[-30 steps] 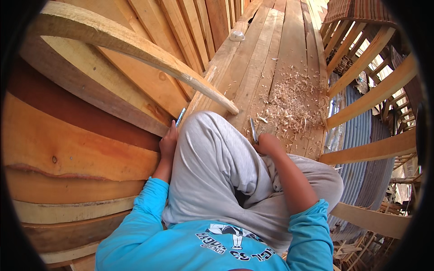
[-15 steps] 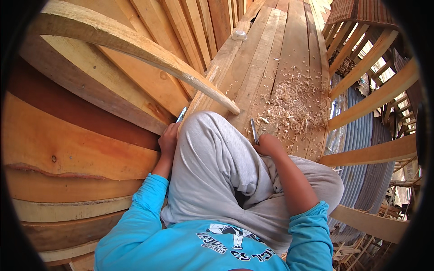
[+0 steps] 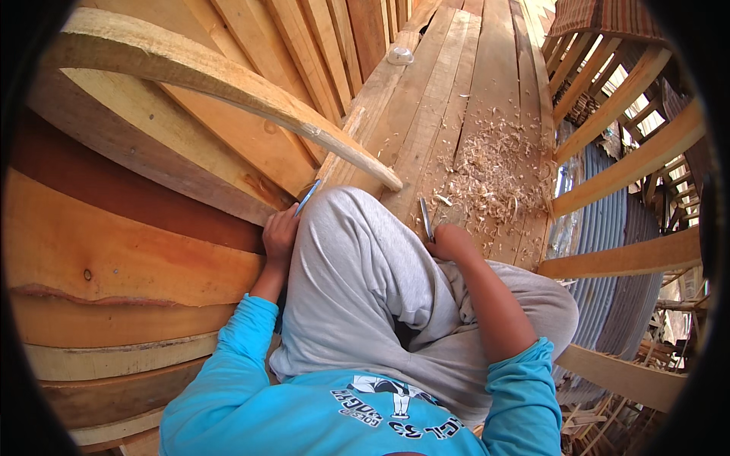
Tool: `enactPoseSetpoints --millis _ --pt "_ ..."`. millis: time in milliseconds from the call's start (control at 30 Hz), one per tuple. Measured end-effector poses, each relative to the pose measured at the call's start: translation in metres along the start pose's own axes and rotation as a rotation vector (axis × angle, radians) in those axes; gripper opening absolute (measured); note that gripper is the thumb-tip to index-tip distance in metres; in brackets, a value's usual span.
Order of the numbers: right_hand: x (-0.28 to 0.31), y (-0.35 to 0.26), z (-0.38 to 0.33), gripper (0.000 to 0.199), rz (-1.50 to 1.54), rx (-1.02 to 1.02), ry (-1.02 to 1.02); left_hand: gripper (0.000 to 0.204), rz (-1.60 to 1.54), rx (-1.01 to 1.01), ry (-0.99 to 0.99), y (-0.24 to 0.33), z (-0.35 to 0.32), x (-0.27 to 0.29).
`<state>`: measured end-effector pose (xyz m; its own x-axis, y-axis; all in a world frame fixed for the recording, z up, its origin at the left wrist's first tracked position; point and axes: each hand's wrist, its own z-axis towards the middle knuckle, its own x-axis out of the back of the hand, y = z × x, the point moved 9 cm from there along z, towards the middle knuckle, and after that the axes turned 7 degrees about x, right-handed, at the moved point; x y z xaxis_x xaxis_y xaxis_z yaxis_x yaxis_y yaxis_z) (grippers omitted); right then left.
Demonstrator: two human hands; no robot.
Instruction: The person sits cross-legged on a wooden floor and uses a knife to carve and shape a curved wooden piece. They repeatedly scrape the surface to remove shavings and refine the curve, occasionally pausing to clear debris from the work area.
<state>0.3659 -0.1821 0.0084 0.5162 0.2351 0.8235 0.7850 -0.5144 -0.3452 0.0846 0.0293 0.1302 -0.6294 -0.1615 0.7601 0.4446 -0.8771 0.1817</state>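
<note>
My right hand (image 3: 451, 243) is closed around a narrow metal blade (image 3: 426, 218) that points up and away. Its handle is hidden in my fist, so I cannot tell whether it is a knife or a chisel. Beside my raised left knee, my left hand (image 3: 281, 232) is closed on a slim blue pen-like thing (image 3: 307, 197), whose lower part is hidden by the fingers and knee. Pale wood shavings (image 3: 498, 171) lie scattered over the planks (image 3: 426, 129) beyond the blade.
A curved wooden beam (image 3: 228, 91) arches from upper left down to the planks by my knee. Plank walling (image 3: 129, 266) rises at my left. A small whitish container (image 3: 400, 56) sits far off. Wooden ribs (image 3: 631, 194) and corrugated metal sheets (image 3: 601, 228) stand at the right.
My left hand has shifted slightly left, and more of the slim blue thing shows beside my knee. My right hand and its blade have stayed nearly still.
</note>
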Motion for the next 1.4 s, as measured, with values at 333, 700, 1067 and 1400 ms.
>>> enactPoseSetpoints --millis 333,700,1067,1400 --pt "0.002 -0.002 -0.001 0.039 -0.01 0.009 -0.016 0.015 -0.084 0.102 -0.226 -0.01 -0.012 -0.038" --pt "0.005 -0.005 -0.003 0.04 0.007 0.01 -0.029 0.043 -0.044 0.043 -0.164 -0.039 -0.046 -0.085" --pt "0.004 -0.009 0.0 0.043 -0.014 0.026 -0.034 0.047 -0.066 0.216 -0.152 -0.046 -0.046 -0.087" --pt "-0.001 -0.001 0.002 0.038 0.001 0.035 -0.003 0.042 0.124 0.152 -0.078 -0.015 -0.016 -0.059"
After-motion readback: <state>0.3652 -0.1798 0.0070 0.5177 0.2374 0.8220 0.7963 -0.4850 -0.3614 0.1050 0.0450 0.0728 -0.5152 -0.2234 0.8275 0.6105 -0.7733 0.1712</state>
